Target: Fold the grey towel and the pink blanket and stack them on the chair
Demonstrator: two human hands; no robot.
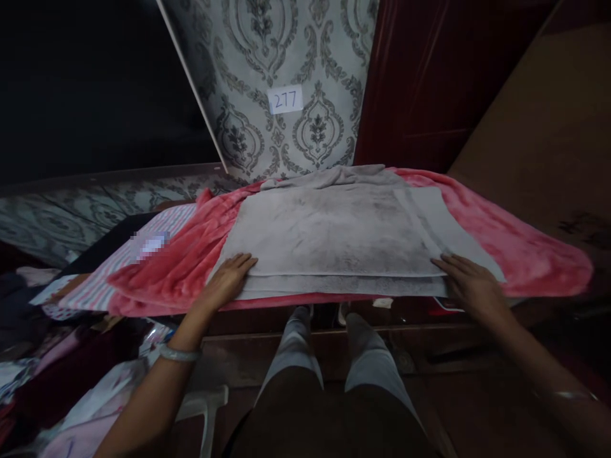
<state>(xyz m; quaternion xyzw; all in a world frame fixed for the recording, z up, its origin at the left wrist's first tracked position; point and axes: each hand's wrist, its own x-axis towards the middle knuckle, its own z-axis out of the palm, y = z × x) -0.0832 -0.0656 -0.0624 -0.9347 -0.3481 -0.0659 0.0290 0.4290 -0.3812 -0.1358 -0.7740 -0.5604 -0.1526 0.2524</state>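
A grey plush cloth (329, 232), folded into a wide rectangle with layered front edges, lies on a pink fleece blanket (520, 235). My left hand (229, 278) rests on the cloth's front left corner with its fingers stretched out. At the front right corner lies my right hand (470, 283), also flat, fingers extended over the cloth. Whether either thumb is under the edge I cannot tell. Behind the folded part, a strip of grey cloth (329, 176) is bunched up against the wall.
A striped cloth (165, 222) sticks out on the left. Heaped clothes (71, 362) and a white plastic chair (209, 401) stand lower left. Behind are patterned wallpaper with a paper marked 277 (285, 99), a dark screen (105, 83) and a dark red panel (424, 76).
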